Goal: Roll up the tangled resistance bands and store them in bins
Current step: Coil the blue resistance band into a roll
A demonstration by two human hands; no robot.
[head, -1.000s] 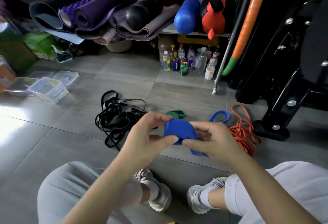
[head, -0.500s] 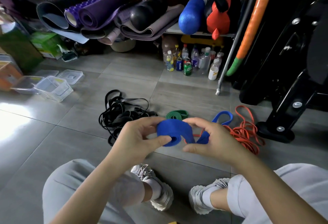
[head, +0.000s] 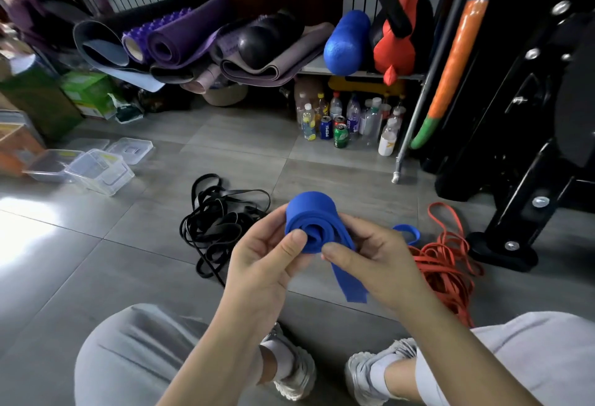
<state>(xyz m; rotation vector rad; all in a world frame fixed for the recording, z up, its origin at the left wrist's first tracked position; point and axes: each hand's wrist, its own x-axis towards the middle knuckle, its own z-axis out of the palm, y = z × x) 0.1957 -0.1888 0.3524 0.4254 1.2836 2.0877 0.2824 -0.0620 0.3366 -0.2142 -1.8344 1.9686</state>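
A wide blue resistance band (head: 314, 223) is wound into a thick roll held above the floor between both hands. My left hand (head: 264, 260) grips the roll's left side with the thumb on its spiral end. My right hand (head: 376, 260) pinches the right side, thumb on the front. A loose blue tail (head: 349, 283) hangs down from the roll. A tangled black band pile (head: 219, 228) lies on the floor to the left. A tangled orange band pile (head: 444, 264) lies to the right, with a blue loop (head: 409, 231) beside it.
Clear plastic bins (head: 96, 170) and lids sit on the tiles at far left. Bottles and cans (head: 347, 122) stand under a shelf at the back. Rolled mats (head: 180, 41) are stacked behind. A black machine base (head: 502, 244) stands at right. My knees and shoes fill the bottom.
The roll has turned so its spiral end faces me and sits a bit higher. More band is wound on, and the loose tail now hangs straight down.
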